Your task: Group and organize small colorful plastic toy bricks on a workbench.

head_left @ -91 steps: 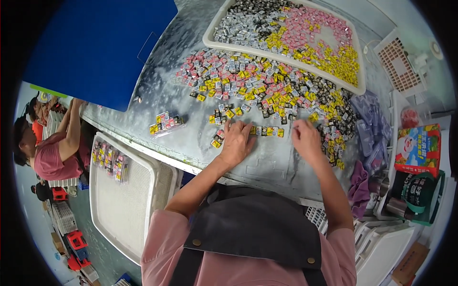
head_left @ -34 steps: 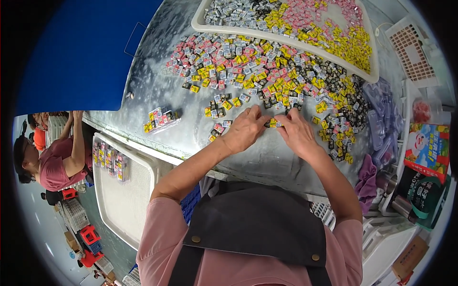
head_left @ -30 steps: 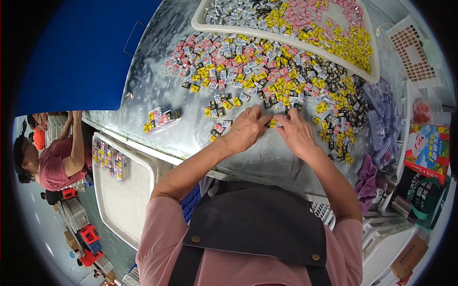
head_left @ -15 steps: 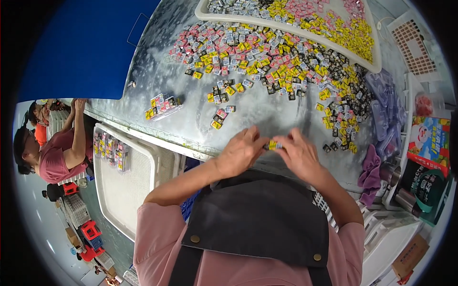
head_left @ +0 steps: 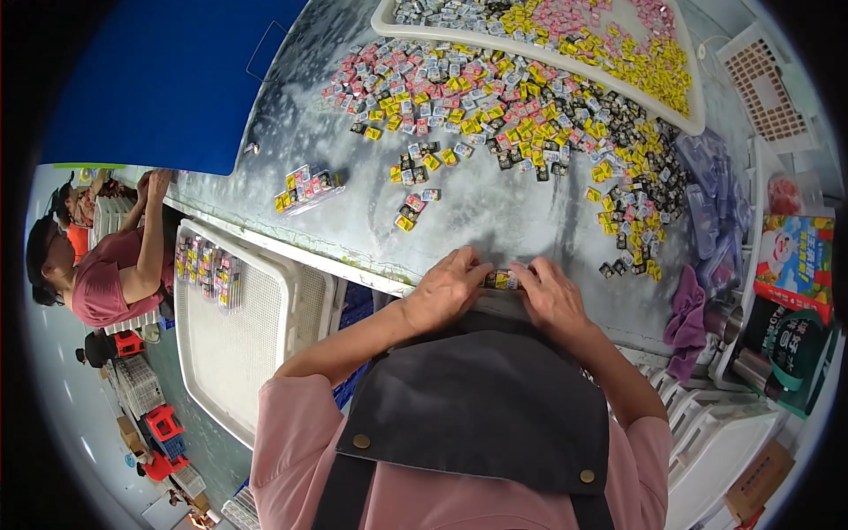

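Close to the table's near edge, a short row of small printed blocks (head_left: 502,279) is pinched end to end between my two hands. My left hand (head_left: 449,287) closes on its left end with thumb and fingertips, and my right hand (head_left: 554,296) closes on the right end. Beyond them lies a small cluster of the same blocks (head_left: 411,210), with another group (head_left: 413,166) farther off. A clear plastic pack (head_left: 309,193) filled with blocks rests to the left. Pink, yellow, black and white blocks (head_left: 495,110) spread in a large heap at the back.
A white tray (head_left: 389,29) of sorted blocks stands at the far side. Clear plastic cases (head_left: 717,199) and a purple cloth (head_left: 684,322) lie at right. Below left, a white mesh tray (head_left: 231,353) carries filled packs. A co-worker (head_left: 110,274) is at the far left, beside a blue panel (head_left: 159,79).
Both hands have come slightly toward me with the row of blocks, which now shows a darker face where yellow showed before. The view has shifted a little.
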The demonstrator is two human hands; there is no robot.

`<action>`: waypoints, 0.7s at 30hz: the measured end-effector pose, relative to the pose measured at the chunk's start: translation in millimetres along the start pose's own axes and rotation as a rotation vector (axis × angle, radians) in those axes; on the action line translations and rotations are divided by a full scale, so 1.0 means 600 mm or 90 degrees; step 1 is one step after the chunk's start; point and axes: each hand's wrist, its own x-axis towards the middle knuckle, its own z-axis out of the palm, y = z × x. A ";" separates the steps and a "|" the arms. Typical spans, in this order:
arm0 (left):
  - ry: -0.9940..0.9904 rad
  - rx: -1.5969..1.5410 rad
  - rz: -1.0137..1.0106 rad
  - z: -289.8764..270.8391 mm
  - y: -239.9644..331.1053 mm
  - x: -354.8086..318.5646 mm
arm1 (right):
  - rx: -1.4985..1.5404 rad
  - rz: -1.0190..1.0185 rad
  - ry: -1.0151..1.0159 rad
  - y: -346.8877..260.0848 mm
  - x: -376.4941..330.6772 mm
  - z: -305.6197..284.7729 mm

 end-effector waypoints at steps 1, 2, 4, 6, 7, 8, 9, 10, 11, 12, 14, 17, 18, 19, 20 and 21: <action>0.012 -0.017 -0.010 -0.006 0.002 -0.001 | 0.018 -0.007 0.009 0.002 -0.002 -0.003; 0.012 -0.017 -0.010 -0.008 0.003 -0.004 | 0.018 -0.006 0.009 0.003 -0.004 -0.007; 0.024 -0.035 -0.018 -0.011 0.004 -0.011 | 0.077 -0.048 0.080 0.004 -0.009 -0.012; 0.028 -0.026 -0.016 -0.005 -0.006 -0.023 | 0.092 -0.056 0.104 0.012 -0.017 -0.008; 0.032 -0.017 -0.014 -0.002 -0.012 -0.028 | 0.108 -0.063 0.128 0.016 -0.021 -0.006; 0.032 -0.017 -0.014 0.000 -0.018 -0.033 | 0.108 -0.064 0.128 0.020 -0.024 -0.004; 0.028 -0.008 0.004 0.000 -0.023 -0.037 | 0.049 -0.098 0.129 0.024 -0.028 -0.003; 0.025 0.002 0.022 0.000 -0.026 -0.040 | -0.010 -0.133 0.130 0.026 -0.030 -0.002; 0.024 0.002 0.022 0.001 -0.029 -0.040 | -0.009 -0.133 0.130 0.026 -0.030 -0.003; 0.024 0.007 0.042 0.000 -0.032 -0.038 | -0.017 -0.150 0.142 0.026 -0.029 -0.006; 0.025 0.014 0.062 0.002 -0.035 -0.037 | -0.026 -0.170 0.155 0.024 -0.025 -0.012; 0.042 0.069 0.124 0.009 -0.039 -0.040 | -0.011 -0.135 0.137 0.014 -0.019 -0.012; 0.033 0.105 0.139 0.010 -0.042 -0.043 | -0.042 -0.150 0.109 0.012 -0.018 -0.009; 0.025 0.141 0.154 0.011 -0.043 -0.045 | -0.073 -0.165 0.080 0.012 -0.018 -0.006; 0.025 0.141 0.157 0.012 -0.044 -0.047 | -0.075 -0.164 0.082 0.016 -0.022 -0.003; 0.011 0.178 0.175 0.007 -0.041 -0.042 | -0.089 -0.164 0.066 0.022 -0.026 -0.003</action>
